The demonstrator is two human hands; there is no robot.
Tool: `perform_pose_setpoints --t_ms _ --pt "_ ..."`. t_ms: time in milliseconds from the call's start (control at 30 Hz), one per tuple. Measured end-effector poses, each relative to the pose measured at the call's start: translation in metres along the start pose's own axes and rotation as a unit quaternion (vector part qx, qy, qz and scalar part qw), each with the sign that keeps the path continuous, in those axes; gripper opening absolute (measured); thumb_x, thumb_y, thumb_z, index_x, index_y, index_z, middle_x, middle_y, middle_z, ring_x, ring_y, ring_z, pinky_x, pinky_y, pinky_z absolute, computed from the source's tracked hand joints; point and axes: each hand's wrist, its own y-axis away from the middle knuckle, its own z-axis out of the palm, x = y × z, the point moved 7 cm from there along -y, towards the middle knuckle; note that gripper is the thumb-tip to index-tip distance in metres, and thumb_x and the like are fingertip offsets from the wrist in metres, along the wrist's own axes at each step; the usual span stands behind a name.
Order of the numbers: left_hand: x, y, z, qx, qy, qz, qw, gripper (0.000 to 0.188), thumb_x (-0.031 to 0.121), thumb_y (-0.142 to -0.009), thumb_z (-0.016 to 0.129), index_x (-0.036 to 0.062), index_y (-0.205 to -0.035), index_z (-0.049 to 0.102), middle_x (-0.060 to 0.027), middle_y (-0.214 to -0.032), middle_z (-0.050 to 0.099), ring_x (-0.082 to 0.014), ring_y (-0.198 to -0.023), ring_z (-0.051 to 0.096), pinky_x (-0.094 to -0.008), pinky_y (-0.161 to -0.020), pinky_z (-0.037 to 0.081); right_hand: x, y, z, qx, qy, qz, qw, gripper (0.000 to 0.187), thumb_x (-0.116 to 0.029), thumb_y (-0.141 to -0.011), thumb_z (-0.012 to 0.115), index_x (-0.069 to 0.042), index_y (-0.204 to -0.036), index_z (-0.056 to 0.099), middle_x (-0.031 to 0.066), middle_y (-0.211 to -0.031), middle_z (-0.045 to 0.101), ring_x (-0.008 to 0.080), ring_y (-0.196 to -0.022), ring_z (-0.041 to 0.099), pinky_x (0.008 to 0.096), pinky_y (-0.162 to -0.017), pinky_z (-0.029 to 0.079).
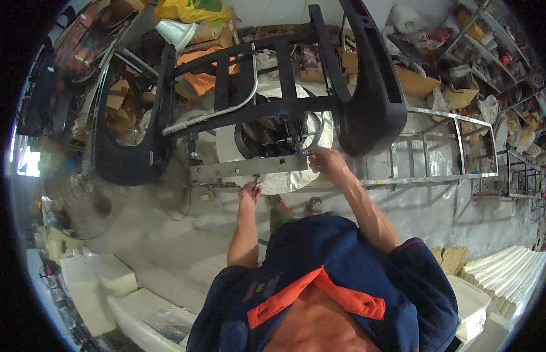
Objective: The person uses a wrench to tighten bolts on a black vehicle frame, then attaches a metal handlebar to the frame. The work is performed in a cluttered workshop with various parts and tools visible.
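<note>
A large black frame [287, 76] with slatted bars stands in front of me between two thick curved black side pieces [378, 94]. Along its near side runs a flat grey metal bar [246, 169] with holes or bolts. Just below the bar's middle, my left hand [249, 191] is closed around a small dark object that I cannot make out. My right hand [328, 164] is at the bar's right end, its fingers pinched together; what sits between them is hidden. Behind the bar is a dark round metal part [252, 141], over a pale round sheet [279, 183].
To the right stands a bare metal rack frame [460, 146]. Shelves [490, 47] with bags and cartons crowd the far right. Wrapped pale foam blocks [97, 276] lie at the lower left, and a stack of pale sheets [507, 273] at the lower right. A fan-like wire guard [102, 202] stands left.
</note>
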Motion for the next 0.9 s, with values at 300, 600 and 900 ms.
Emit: perform_pose_setpoints --t_ms 300,600,900 --pt "-0.004 0.028 0.011 -0.051 0.008 0.016 0.999 0.022 0.013 -0.094 0.065 -0.0047 -0.102 0.053 -0.0146 -0.085 0.056 -0.0285 -0.069 0.061 -0.0416 -0.059 0.058 -0.010 -0.005 0.001 0.032 0.183 -0.013 0.982 0.020 -0.015 -0.093 0.062 0.003 -0.085 0.066 0.0020 -0.070 0.056 0.0093 -0.062 0.051 0.0288 -0.053 0.037" --pt "-0.007 -0.008 0.018 -0.022 -0.056 -0.082 0.995 0.014 0.009 -0.093 0.052 -0.0043 -0.092 0.051 -0.0153 -0.082 0.054 -0.0280 -0.062 0.058 -0.0427 -0.056 0.056 -0.005 -0.006 0.007 0.081 0.035 0.070 0.994 0.015 -0.014 -0.087 0.063 -0.001 -0.081 0.066 0.0025 -0.068 0.055 0.0092 -0.056 0.048 0.0278 -0.050 0.035" --pt "0.028 -0.005 0.024 -0.123 -0.111 -0.063 0.984 0.030 0.013 -0.089 0.061 -0.0062 -0.110 0.053 -0.0202 -0.093 0.056 -0.0288 -0.067 0.058 -0.0487 -0.066 0.060 0.006 0.008 0.014 0.190 0.057 0.057 0.978 0.018 -0.018 -0.098 0.057 -0.001 -0.099 0.063 0.0014 -0.070 0.056 0.0100 -0.056 0.048 0.0274 -0.049 0.035"
